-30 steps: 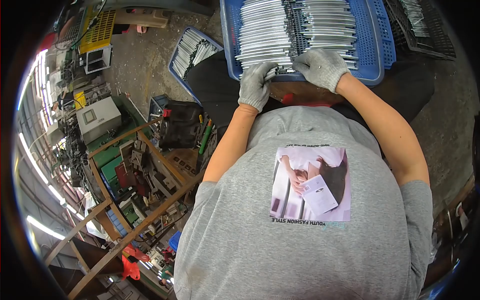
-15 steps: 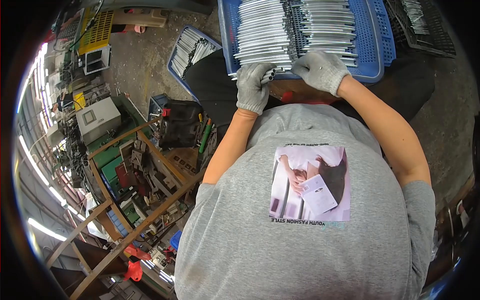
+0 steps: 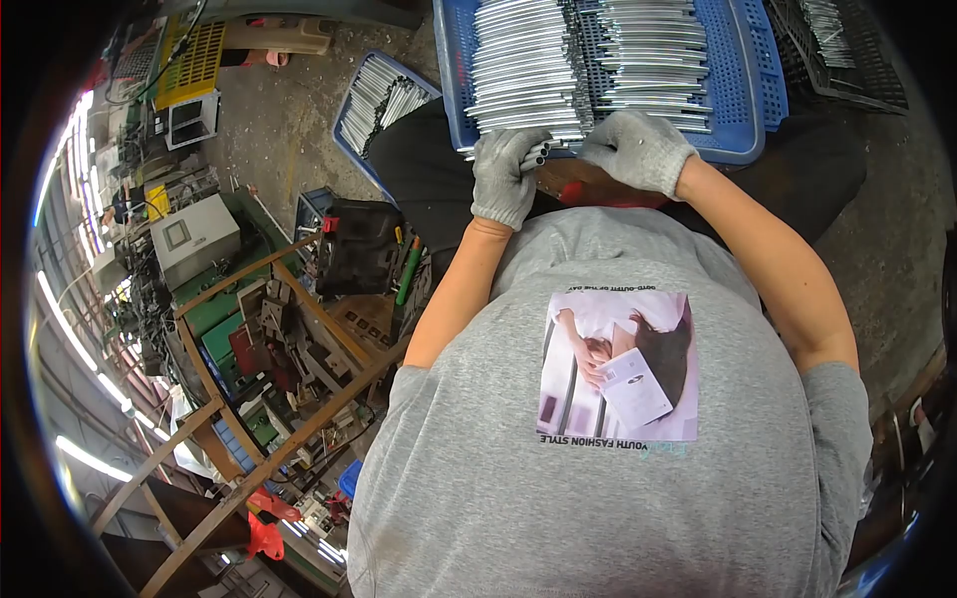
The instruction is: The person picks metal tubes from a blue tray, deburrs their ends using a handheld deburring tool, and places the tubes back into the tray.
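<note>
My left hand [image 3: 504,177], in a grey knit glove, is closed around several metal tubes [image 3: 536,155], whose open ends stick out to the right of the fingers. My right hand [image 3: 639,151], gloved too, has its fingers pressed together just right of those tube ends; what it pinches, if anything, is hidden. Both hands are at the near edge of a blue plastic basket [image 3: 743,140]. Inside it lie two stacks of shiny metal tubes, a left stack [image 3: 523,70] and a right stack [image 3: 655,65].
A smaller blue basket of tubes [image 3: 365,171] is on the floor at the left. Dark crates [image 3: 872,80] stand at the upper right. On the left are a black tool case [image 3: 361,249], a wooden frame [image 3: 289,444] and a grey control box [image 3: 195,239].
My left hand has drawn slightly back from the basket, with the tube ends now showing more clearly. My right hand has shifted slightly downward, towards my body.
</note>
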Demonstrator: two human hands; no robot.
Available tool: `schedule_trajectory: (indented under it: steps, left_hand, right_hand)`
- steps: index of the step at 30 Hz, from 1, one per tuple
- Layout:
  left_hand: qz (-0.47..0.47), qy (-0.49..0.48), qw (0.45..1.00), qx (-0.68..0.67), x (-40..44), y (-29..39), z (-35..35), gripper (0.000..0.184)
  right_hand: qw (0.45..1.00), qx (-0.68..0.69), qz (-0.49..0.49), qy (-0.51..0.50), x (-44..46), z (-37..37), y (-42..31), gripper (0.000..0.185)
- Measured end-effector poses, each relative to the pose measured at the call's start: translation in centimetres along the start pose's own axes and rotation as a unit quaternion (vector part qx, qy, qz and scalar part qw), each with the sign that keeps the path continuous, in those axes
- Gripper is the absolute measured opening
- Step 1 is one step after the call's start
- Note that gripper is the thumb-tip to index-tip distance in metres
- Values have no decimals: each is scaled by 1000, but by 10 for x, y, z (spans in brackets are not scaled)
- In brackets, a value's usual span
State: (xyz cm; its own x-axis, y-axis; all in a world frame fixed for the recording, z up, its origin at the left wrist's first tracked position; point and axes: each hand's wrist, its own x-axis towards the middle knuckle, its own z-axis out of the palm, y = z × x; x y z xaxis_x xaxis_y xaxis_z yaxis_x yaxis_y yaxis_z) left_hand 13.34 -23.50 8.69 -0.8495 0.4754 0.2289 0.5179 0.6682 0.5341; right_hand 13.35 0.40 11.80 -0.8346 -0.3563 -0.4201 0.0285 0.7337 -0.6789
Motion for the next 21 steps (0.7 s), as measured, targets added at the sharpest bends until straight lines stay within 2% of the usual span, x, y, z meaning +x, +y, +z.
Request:
schedule_trajectory:
  steps: [1, 3, 5, 8, 11, 16, 21]
  left_hand:
    - [-9, -6, 1000, 3, -1, 0, 1, 39]
    - [-11, -12, 1000, 11, 0, -1, 2, 39]
    - [-12, -17, 1000, 21, 2, -4, 5, 39]
    - [-55, -14, 998, 25, 5, -11, 15, 38]
    - [-61, -34, 997, 34, 13, -17, 23, 37]
    - [-45, -23, 997, 63, 16, -10, 24, 34]
    - [-67, -33, 995, 58, 17, -12, 26, 34]
  right_hand:
    - [1000, -1, 0, -1, 4, 2, 7, 29]
    - [990, 142, -14, -8, 16, 4, 21, 31]
    - [993, 118, 4, 7, 21, 1, 25, 32]
    - [996, -14, 70, 47, 25, -4, 30, 32]
    - [992, -43, 112, 24, 28, -7, 25, 33]
    - [992, -55, 105, 39, 40, 3, 33, 33]
    - [993, -59, 101, 24, 43, 4, 28, 34]
